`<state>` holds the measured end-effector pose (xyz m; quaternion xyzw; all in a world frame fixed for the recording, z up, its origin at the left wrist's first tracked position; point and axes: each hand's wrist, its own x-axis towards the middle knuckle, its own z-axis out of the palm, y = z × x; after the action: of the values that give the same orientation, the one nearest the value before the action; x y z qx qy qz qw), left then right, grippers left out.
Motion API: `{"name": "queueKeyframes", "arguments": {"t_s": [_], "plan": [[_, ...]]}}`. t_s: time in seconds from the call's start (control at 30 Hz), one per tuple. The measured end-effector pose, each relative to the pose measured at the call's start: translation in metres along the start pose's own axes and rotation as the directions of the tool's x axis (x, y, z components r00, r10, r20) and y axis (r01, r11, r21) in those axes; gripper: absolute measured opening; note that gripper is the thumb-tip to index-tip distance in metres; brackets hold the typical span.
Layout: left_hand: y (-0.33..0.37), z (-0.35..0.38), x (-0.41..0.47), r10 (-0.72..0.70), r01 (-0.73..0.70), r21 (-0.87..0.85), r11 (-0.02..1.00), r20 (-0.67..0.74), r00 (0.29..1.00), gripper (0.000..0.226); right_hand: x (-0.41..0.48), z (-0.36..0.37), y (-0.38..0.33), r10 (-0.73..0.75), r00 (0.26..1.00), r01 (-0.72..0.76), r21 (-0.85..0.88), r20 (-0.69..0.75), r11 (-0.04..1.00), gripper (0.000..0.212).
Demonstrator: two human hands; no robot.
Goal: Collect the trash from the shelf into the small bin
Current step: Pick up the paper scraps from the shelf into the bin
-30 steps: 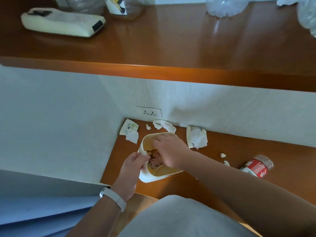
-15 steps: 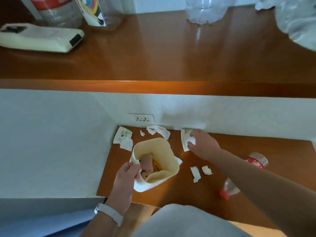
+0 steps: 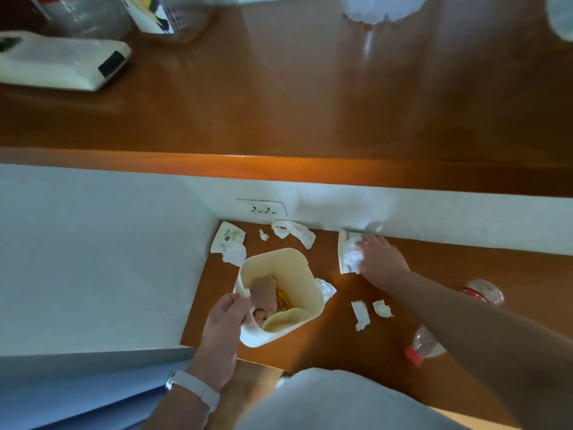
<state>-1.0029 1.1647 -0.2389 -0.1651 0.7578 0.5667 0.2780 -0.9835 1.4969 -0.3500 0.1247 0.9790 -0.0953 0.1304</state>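
We see the left hand [image 3: 228, 318] down near us, with its fingers [image 3: 238, 301] pinched shut on the near left rim of the small bin [image 3: 305, 282], and a white band [image 3: 198, 389] sits on that wrist. The right arm reaches out far and to the right, and the right hand [image 3: 379, 259] lies on the crumpled white tissue [image 3: 352, 257] by the far wall; its fingers are curled onto the tissue, but we cannot tell if they grip it yet. Under the tissue lies a flat paper packet [image 3: 342, 243] with tiny print that is too small to read. The small bin is cream, stands on the lower shelf [image 3: 434, 262] and leans a bit. Inside it we see a brown card piece [image 3: 263, 293], some orange scraps [image 3: 283, 301] and a pale round lid or cup [image 3: 286, 319]. A white scrap [image 3: 325, 288] touches the bin's right side. Two more torn scraps [image 3: 361, 313] lie just right of it. In the far left corner there is a wrapper with little flower pictures [image 3: 228, 238], and more torn tissue [image 3: 294, 232] lies under the wall socket [image 3: 263, 208]. A clear bottle with a red cap [image 3: 424, 346] lies near the right arm, and another bottle with a red label [image 3: 483, 291] peeks out behind the arm; we cannot read the label. On the upper shelf [image 3: 310, 103] lies a pale flat box [image 3: 62, 65].
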Motion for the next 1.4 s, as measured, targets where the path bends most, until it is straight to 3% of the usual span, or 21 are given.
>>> {"name": "queueKeyframes", "arguments": {"t_s": [0.2,0.4,0.57,0.83,0.9,1.0,1.13,1.27,1.4], "plan": [[-0.001,0.007,0.000,-0.026,0.026,0.007,1.000,0.012,1.000,0.013,0.004,0.000,0.001,-0.041,0.999,0.041,-0.017,0.021,0.999,0.034],[0.000,0.006,-0.001,-0.017,0.016,0.027,0.999,0.020,1.000,0.015,0.005,-0.009,-0.005,0.077,0.996,-0.080,0.057,0.052,0.995,0.031],[0.004,0.002,0.000,-0.003,0.003,0.001,1.000,0.010,1.000,0.016,-0.006,-0.027,-0.017,0.120,0.993,-0.110,0.265,-0.023,0.958,0.030],[0.009,0.000,-0.003,0.049,-0.047,-0.019,0.999,0.112,0.993,0.018,-0.050,-0.102,-0.082,0.081,0.981,0.026,0.530,-0.178,0.847,0.021],[0.010,0.000,-0.005,0.053,-0.051,-0.017,0.999,0.133,0.990,0.018,-0.062,-0.113,-0.100,0.015,0.987,0.073,0.523,-0.162,0.849,0.019],[0.009,0.000,-0.008,0.059,-0.057,-0.019,0.998,0.157,0.986,0.017,-0.079,-0.120,-0.126,-0.134,0.990,0.138,0.468,-0.043,0.873,0.034],[0.007,-0.004,-0.009,0.057,-0.054,-0.024,0.998,0.178,0.982,0.019,-0.088,-0.111,-0.147,-0.310,0.951,0.291,0.367,-0.009,0.884,0.033],[0.006,-0.006,-0.009,0.055,-0.047,-0.040,0.998,0.204,0.977,0.016,-0.093,-0.108,-0.144,-0.278,0.960,0.270,0.374,-0.035,0.887,0.038],[0.008,-0.005,-0.007,0.055,-0.047,-0.041,0.998,0.215,0.975,0.017,-0.101,-0.106,-0.120,-0.156,0.986,0.169,0.421,-0.067,0.891,0.038]]}}
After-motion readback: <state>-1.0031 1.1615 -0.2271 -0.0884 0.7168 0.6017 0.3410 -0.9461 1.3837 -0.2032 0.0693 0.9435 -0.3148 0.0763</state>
